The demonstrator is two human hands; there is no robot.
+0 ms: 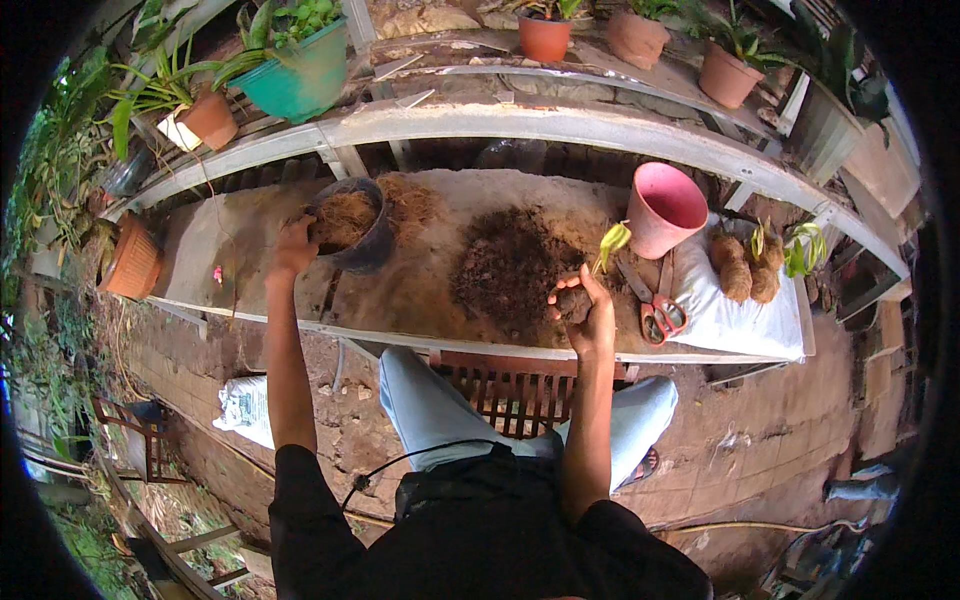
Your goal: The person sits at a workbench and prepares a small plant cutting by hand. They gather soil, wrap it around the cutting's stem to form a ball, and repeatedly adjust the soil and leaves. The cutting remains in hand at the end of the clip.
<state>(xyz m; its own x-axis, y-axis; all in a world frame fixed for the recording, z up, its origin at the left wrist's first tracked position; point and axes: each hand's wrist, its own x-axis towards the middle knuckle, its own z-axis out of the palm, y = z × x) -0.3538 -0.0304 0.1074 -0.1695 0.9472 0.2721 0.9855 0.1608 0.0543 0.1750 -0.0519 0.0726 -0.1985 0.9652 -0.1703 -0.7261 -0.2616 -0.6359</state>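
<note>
A pink pot (664,208) is lying tipped on its side toward the right of the table (240,235), mouth facing near. Red-handled scissors (662,318) are resting just near of it, beside a white sack (735,315) lying at the table's right end. Three brown fibrous root balls with green shoots (745,265) are sitting on that sack. On the far ledge, a teal planter (300,75) is holding leafy growth at left, with a small terracotta pot (211,117) beside it. Three more terracotta pots (637,38) are standing along the far right. An orange ribbed pot (131,262) is sitting off the table's left end.
</note>
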